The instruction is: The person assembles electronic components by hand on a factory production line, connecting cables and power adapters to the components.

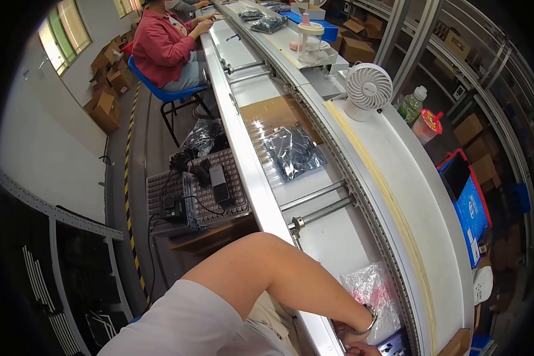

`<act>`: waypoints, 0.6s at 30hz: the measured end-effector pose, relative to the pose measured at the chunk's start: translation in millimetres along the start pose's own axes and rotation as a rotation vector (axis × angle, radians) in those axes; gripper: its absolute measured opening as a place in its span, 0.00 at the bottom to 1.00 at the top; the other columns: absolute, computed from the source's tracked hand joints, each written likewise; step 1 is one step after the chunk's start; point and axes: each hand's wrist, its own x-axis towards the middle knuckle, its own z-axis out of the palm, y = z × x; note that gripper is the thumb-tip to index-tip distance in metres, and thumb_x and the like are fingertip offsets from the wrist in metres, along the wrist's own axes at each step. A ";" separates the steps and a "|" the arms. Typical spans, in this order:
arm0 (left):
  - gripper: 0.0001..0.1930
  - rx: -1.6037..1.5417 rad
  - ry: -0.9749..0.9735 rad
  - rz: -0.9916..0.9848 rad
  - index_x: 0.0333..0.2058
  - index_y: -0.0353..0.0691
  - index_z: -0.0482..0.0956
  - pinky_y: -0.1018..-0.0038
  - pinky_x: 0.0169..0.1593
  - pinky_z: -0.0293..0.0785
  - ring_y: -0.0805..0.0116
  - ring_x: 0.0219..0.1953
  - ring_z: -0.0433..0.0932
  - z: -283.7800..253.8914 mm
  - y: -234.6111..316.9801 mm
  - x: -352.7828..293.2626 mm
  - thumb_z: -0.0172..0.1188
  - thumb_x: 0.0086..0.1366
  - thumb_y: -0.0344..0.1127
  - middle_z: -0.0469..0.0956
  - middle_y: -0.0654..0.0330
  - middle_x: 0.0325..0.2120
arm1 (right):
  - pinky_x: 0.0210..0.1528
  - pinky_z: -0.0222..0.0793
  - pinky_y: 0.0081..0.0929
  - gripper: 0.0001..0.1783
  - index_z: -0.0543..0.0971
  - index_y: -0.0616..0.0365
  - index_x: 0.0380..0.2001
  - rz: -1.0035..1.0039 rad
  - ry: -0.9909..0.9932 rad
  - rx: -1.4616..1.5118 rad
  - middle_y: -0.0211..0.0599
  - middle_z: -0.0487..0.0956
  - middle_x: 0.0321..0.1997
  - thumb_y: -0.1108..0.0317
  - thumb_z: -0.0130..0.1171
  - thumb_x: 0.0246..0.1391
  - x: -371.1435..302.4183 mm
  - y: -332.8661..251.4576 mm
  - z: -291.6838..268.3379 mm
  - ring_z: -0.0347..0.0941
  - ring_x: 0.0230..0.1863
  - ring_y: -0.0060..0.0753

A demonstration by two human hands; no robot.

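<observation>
My left arm reaches across the bench edge, with a metal band at the wrist. My left hand (pixel 353 336) is low in the picture, its fingers mostly hidden under the wrist. Close against it, a small part of my right hand (pixel 365 349) shows at the lower edge, cut off by the frame. Whether either hand grips something cannot be made out. A dark blue piece with metallic parts (pixel 394 344) lies just right of the hands. Beside the left wrist rests a clear plastic bag (pixel 374 291) with pink markings or contents.
A conveyor line (pixel 362 240) with rods and a chain edge runs away from me, carrying bagged dark parts (pixel 293 151) on cardboard. On the right ledge stand a white fan (pixel 368 89), a bottle and a cup. A co-worker (pixel 163 47) sits far left, past crates (pixel 237 172).
</observation>
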 end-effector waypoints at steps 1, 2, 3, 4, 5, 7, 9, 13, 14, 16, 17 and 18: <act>0.12 -0.011 0.029 0.006 0.37 0.39 0.81 0.71 0.43 0.73 0.64 0.34 0.78 -0.9 -1.4 -1.3 0.56 0.55 0.36 0.81 0.57 0.33 | 0.31 0.70 0.32 0.12 0.79 0.66 0.33 0.032 -0.009 0.038 0.47 0.80 0.30 0.72 0.61 0.42 1.5 -0.5 -1.6 0.75 0.27 0.43; 0.12 -0.021 0.057 0.012 0.36 0.40 0.81 0.71 0.43 0.73 0.64 0.34 0.78 -1.7 -2.9 -2.5 0.57 0.55 0.36 0.81 0.57 0.33 | 0.31 0.70 0.32 0.12 0.79 0.66 0.33 0.064 -0.019 0.077 0.47 0.80 0.31 0.72 0.61 0.42 3.1 -1.2 -3.2 0.75 0.27 0.43; 0.11 -0.041 0.080 0.015 0.36 0.40 0.81 0.71 0.43 0.74 0.64 0.34 0.78 0.2 -4.3 -4.9 0.57 0.55 0.36 0.81 0.57 0.32 | 0.31 0.70 0.32 0.12 0.79 0.66 0.33 0.062 -0.029 0.078 0.47 0.80 0.31 0.72 0.61 0.42 4.8 -4.9 -4.0 0.75 0.27 0.43; 0.11 -0.061 0.101 0.019 0.36 0.40 0.81 0.71 0.42 0.74 0.64 0.33 0.78 2.0 -5.8 -6.9 0.57 0.54 0.36 0.81 0.57 0.32 | 0.31 0.70 0.32 0.13 0.79 0.66 0.33 0.031 -0.003 -0.025 0.47 0.80 0.30 0.72 0.61 0.42 4.2 -11.8 -5.6 0.75 0.27 0.43; 0.11 -0.079 0.121 0.026 0.35 0.40 0.81 0.70 0.42 0.74 0.64 0.33 0.78 5.9 -5.9 -8.9 0.58 0.54 0.36 0.81 0.58 0.32 | 0.31 0.70 0.31 0.13 0.79 0.66 0.34 0.001 0.024 -0.123 0.46 0.80 0.30 0.72 0.61 0.42 2.5 -19.8 -4.6 0.75 0.27 0.43; 0.11 -0.118 0.159 0.040 0.35 0.41 0.81 0.70 0.41 0.74 0.64 0.33 0.78 13.5 -6.3 -12.3 0.58 0.54 0.36 0.81 0.58 0.31 | 0.31 0.70 0.30 0.14 0.79 0.66 0.35 -0.061 0.078 -0.317 0.46 0.80 0.29 0.72 0.61 0.42 2.2 -28.8 -2.0 0.75 0.27 0.42; 0.10 -0.150 0.203 0.056 0.34 0.41 0.82 0.70 0.41 0.75 0.64 0.32 0.78 16.7 -6.7 -13.5 0.59 0.54 0.36 0.82 0.58 0.31 | 0.31 0.70 0.30 0.13 0.79 0.66 0.34 -0.094 0.083 -0.307 0.45 0.80 0.29 0.72 0.61 0.42 3.7 -26.8 -0.3 0.74 0.26 0.41; 0.09 -0.202 0.269 0.073 0.33 0.42 0.82 0.69 0.40 0.75 0.64 0.31 0.78 21.7 -4.4 -13.8 0.60 0.53 0.37 0.82 0.59 0.30 | 0.28 0.67 0.27 0.11 0.79 0.66 0.31 -0.233 0.133 -0.291 0.41 0.78 0.25 0.73 0.61 0.41 5.3 -19.5 2.8 0.71 0.23 0.37; 0.09 -0.128 0.262 0.028 0.33 0.41 0.82 0.69 0.39 0.75 0.63 0.31 0.78 23.1 0.7 -10.7 0.59 0.54 0.36 0.82 0.59 0.30 | 0.27 0.67 0.26 0.10 0.79 0.66 0.30 -0.271 0.146 -0.290 0.40 0.78 0.25 0.74 0.60 0.41 5.9 -17.8 2.5 0.70 0.22 0.37; 0.09 0.024 0.247 -0.057 0.33 0.41 0.82 0.68 0.38 0.75 0.63 0.31 0.78 24.7 12.5 -1.1 0.57 0.55 0.36 0.82 0.59 0.30 | 0.25 0.66 0.25 0.09 0.79 0.66 0.29 -0.342 0.177 -0.287 0.38 0.77 0.23 0.74 0.60 0.41 6.3 -13.9 1.0 0.68 0.20 0.35; 0.10 0.100 0.239 -0.100 0.33 0.40 0.81 0.68 0.38 0.76 0.63 0.30 0.78 24.9 15.4 2.7 0.56 0.56 0.36 0.82 0.58 0.29 | 0.25 0.65 0.25 0.08 0.79 0.66 0.28 -0.378 0.193 -0.287 0.37 0.77 0.22 0.74 0.60 0.41 6.6 -12.2 0.1 0.67 0.19 0.34; 0.10 0.100 0.240 -0.100 0.33 0.40 0.81 0.68 0.38 0.76 0.63 0.30 0.78 25.2 15.3 3.4 0.56 0.56 0.36 0.82 0.58 0.29 | 0.25 0.65 0.25 0.08 0.79 0.66 0.28 -0.377 0.193 -0.287 0.37 0.77 0.22 0.74 0.60 0.41 6.3 -10.2 0.1 0.67 0.19 0.34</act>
